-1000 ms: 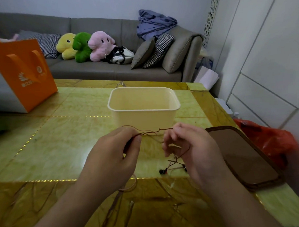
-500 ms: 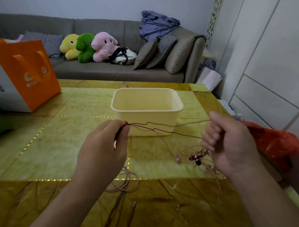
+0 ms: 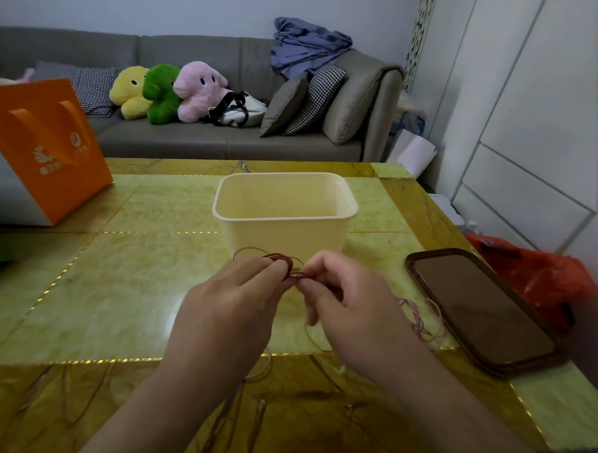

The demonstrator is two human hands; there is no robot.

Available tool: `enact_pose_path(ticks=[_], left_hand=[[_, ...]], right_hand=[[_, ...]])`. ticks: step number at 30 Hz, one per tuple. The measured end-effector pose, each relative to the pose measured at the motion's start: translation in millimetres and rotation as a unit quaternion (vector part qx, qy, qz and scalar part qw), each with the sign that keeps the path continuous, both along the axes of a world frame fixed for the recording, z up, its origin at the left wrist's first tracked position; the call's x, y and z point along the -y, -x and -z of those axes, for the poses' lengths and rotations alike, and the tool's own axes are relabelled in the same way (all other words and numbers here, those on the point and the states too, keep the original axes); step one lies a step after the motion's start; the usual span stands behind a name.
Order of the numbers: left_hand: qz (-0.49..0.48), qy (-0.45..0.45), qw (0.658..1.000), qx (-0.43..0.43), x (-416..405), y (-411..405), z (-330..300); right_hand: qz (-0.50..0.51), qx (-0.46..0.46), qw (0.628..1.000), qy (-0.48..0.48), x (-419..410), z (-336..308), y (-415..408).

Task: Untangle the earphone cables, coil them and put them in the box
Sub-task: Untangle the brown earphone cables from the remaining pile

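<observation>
A thin reddish-brown earphone cable (image 3: 281,261) is bunched in small loops between my two hands, just in front of the cream plastic box (image 3: 285,211). My left hand (image 3: 231,308) pinches the loops with fingertips and thumb. My right hand (image 3: 349,303) pinches the same cable right beside it, almost touching the left. More pale pink cable (image 3: 419,318) trails on the table to the right of my right hand, and a loop (image 3: 262,368) shows below my left hand. The earbuds are hidden.
A dark phone (image 3: 479,307) lies face up at the right, near the table edge. An orange and white paper bag (image 3: 37,148) stands at the far left. Beyond the table are a grey sofa (image 3: 198,138) with plush toys, and a red plastic bag (image 3: 546,277) on the floor.
My right hand, which had pulled the cable out wide to the right, has come back next to the left hand. The cable now forms small loops between them.
</observation>
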State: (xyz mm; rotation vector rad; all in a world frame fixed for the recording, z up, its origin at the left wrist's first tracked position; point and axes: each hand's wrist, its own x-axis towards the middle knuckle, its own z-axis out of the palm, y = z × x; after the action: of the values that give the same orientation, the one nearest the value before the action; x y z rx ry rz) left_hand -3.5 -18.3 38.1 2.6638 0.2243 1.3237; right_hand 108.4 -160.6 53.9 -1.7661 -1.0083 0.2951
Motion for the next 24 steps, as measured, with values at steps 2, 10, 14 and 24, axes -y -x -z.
enact_pose_path(ticks=[2,10,14,24], left_hand=[[-0.002,0.003,1.000,-0.001,-3,0,1],[-0.023,0.094,0.995,-0.028,-19,4,5],[-0.045,0.143,0.988,-0.031,-27,6,5],[-0.073,0.227,0.971,-0.012,-31,5,2]], right_hand=[[0.002,-0.022,1.000,-0.013,5,-2,-5],[-0.008,-0.277,0.948,-0.158,20,-12,-33],[-0.023,-0.343,0.914,-0.216,26,-22,-41],[-0.062,-0.409,0.828,-0.379,35,-52,-66]])
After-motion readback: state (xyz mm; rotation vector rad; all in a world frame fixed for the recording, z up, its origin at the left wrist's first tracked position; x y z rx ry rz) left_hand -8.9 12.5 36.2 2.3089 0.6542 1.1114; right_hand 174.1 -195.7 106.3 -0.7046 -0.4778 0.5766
